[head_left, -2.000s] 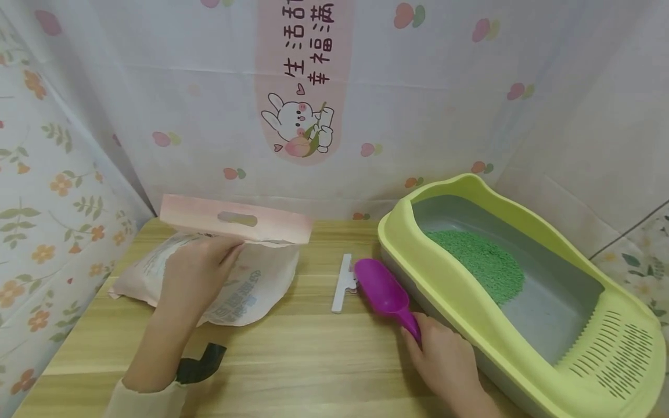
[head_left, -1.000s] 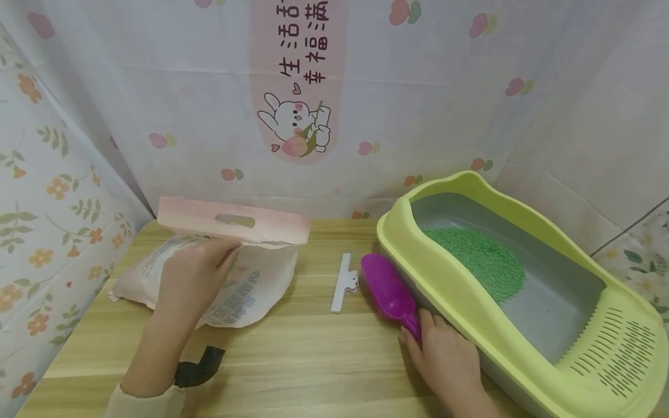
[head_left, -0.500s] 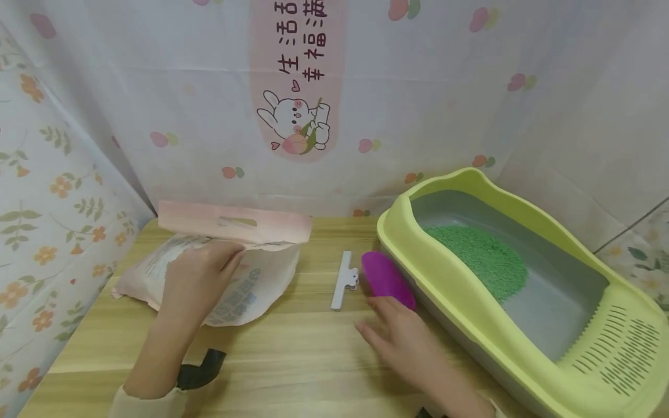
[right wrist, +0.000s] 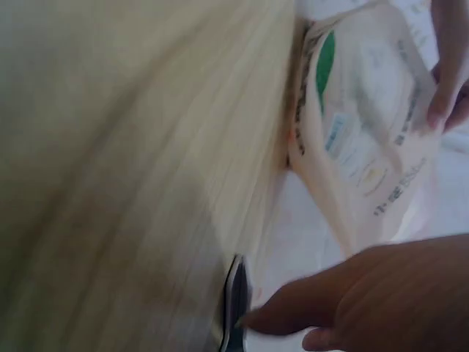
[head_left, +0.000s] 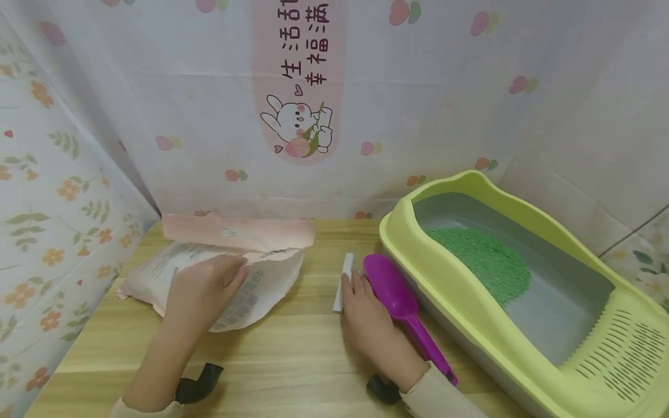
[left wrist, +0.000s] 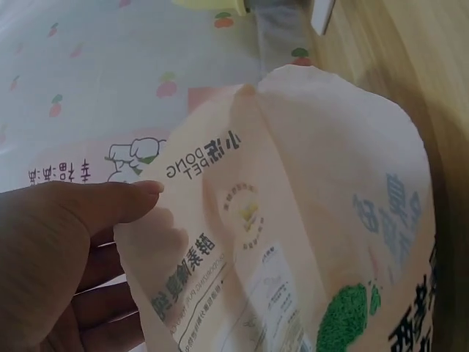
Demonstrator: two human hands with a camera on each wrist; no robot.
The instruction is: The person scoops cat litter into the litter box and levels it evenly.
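My left hand (head_left: 201, 290) pinches the near edge of the mouth of a pale pink cat litter bag (head_left: 263, 305), which lies on its side at the left. In the left wrist view the thumb lies on the outside of the bag (left wrist: 337, 147), and green pellets (left wrist: 343, 319) show printed near its bottom. With fingers extended, my right hand (head_left: 368, 316) reaches over a white bag clip (head_left: 338, 302), its fingertips right at the bar. The right wrist view has the thumb tip against the clip (right wrist: 236, 301). A purple scoop (head_left: 392, 290) lies just right of that hand.
A yellow-green litter box (head_left: 439, 255) with a grey base stands at the right, green litter (head_left: 481, 261) heaped at its far end. The scoop rests along its side. A printed curtain (head_left: 418, 116) hangs behind the wooden table (head_left: 292, 371).
My right hand has let go of the scoop, leaving it on the table, and moved left to the clip. The bag's far flap with the handle slot has sunk lower.
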